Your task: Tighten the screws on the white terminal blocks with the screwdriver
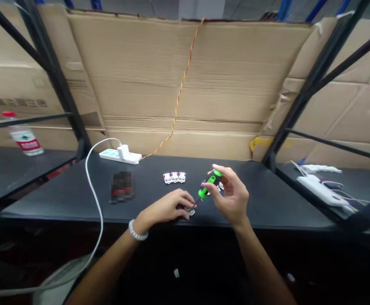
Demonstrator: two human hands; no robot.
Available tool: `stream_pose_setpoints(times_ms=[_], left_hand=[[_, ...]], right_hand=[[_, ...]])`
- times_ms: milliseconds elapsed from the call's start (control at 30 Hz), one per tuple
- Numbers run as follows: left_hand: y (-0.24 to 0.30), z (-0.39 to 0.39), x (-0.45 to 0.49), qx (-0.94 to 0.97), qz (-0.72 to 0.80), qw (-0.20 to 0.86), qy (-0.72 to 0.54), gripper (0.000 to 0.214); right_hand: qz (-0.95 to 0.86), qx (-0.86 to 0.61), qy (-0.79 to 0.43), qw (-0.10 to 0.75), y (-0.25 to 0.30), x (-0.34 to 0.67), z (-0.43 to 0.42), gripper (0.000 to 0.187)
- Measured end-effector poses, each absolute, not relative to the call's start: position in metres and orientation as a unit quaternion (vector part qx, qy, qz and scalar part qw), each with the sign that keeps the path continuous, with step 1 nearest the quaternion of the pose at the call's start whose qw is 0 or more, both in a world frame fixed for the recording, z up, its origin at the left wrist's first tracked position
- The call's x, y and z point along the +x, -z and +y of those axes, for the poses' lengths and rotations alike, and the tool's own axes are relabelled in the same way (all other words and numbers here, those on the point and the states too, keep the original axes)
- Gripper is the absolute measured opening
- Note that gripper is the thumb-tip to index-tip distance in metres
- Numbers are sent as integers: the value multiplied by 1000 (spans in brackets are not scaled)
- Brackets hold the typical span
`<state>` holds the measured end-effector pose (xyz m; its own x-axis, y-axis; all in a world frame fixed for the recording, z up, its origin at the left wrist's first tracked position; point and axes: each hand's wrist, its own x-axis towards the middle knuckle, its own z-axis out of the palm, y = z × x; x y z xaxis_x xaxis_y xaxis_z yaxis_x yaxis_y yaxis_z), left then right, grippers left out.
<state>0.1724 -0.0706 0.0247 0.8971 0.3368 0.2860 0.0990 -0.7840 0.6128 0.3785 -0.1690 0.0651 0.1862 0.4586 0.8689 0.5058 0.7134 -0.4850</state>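
A green and black screwdriver [211,183] is gripped in my right hand [232,195], its shaft slanting down to the left. The tip meets a small whitish part [191,212] near the front edge of the black table. Fingers of my left hand [169,206] close around that part and hold it on the tabletop; they hide most of it. Beyond my hands, several small white and purple pieces [174,177] stand side by side in a row. More such pieces [220,186] lie partly hidden behind my right hand.
A white power strip [121,156] with a plugged-in adapter sits at the back left, its white cable [91,182] looping over the table's front edge. A blurred dark object [122,187] lies left. Black metal posts [299,106] frame both sides; cardboard [178,84] walls the back.
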Motion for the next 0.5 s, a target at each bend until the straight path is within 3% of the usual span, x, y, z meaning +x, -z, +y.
stream_pose_setpoints(times_ms=[500], left_hand=[[-23,-64,168,949,132,235,-165,22]], right_hand=[[-724,-373,-89,574,-88,358,-173,35]])
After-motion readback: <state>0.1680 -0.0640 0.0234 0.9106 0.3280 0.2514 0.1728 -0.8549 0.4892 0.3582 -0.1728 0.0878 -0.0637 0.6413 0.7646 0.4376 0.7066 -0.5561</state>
